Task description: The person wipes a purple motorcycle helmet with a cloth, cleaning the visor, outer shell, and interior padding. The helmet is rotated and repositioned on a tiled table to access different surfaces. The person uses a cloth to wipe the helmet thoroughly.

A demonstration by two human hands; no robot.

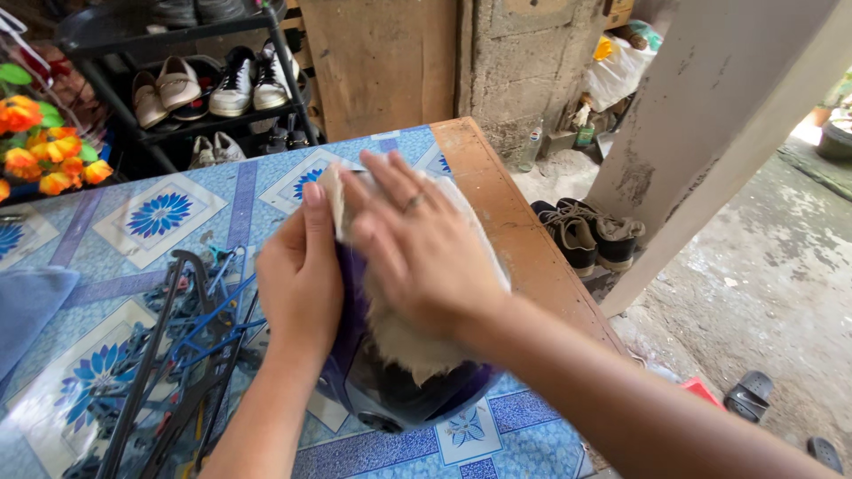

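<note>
A dark purple appliance (390, 381) is steadied near the right edge of the tiled worktop (160, 222) by the left hand (302, 275), its fingers flat against the side. A cream cloth (399, 328) is pressed onto the appliance's top under the right hand (417, 239), fingers spread wide. A tangle of clothes hangers (186, 346) is seen just left.

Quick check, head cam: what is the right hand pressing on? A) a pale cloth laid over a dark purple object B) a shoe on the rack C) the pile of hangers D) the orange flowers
A: the right hand lies flat on a pale cloth draped over the dark purple object, which the left hand steadies from the side.
</note>
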